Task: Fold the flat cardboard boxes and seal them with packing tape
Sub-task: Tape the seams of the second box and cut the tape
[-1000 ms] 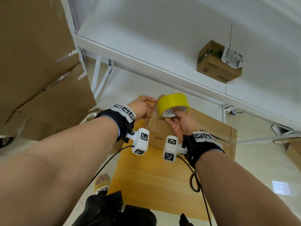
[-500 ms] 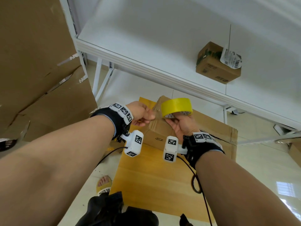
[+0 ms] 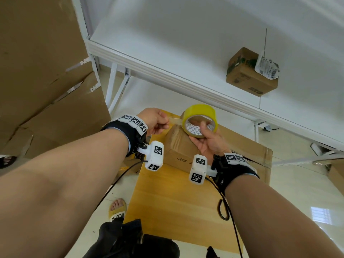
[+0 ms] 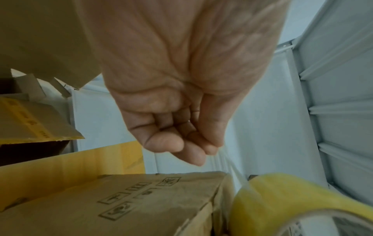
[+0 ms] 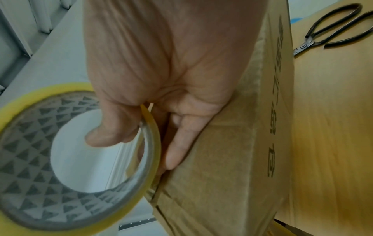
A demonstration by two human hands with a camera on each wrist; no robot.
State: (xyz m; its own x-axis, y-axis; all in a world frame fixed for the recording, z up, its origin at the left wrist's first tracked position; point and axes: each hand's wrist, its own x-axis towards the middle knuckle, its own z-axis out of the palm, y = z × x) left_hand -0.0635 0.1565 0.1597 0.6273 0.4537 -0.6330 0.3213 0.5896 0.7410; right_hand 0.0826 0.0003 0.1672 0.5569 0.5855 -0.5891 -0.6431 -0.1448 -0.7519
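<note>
A folded brown cardboard box (image 3: 178, 148) stands on a small yellow wooden table (image 3: 167, 207). Above the box's far end my right hand (image 3: 202, 135) grips a yellow roll of packing tape (image 3: 200, 113), thumb hooked through its core (image 5: 70, 151) and fingers under the roll. To the roll's left my left hand (image 3: 158, 121) pinches the loose tape end (image 3: 176, 121), which stretches in a short clear strip from the roll. In the left wrist view the curled fingers (image 4: 177, 143) hover above the box top (image 4: 131, 199), with the roll (image 4: 292, 199) at lower right.
Black scissors (image 5: 333, 27) lie on the wooden table beyond the box. Flat cardboard (image 3: 247, 146) lies under the box at right. Large cardboard sheets (image 3: 42, 71) lean at left. A white shelf (image 3: 167, 53) carries a small sealed box (image 3: 251, 75). My sandalled foot (image 3: 117, 209) is below.
The right hand has tilted the roll so its core faces me and lifted it slightly. The left hand has pulled a short strip of tape out to the left.
</note>
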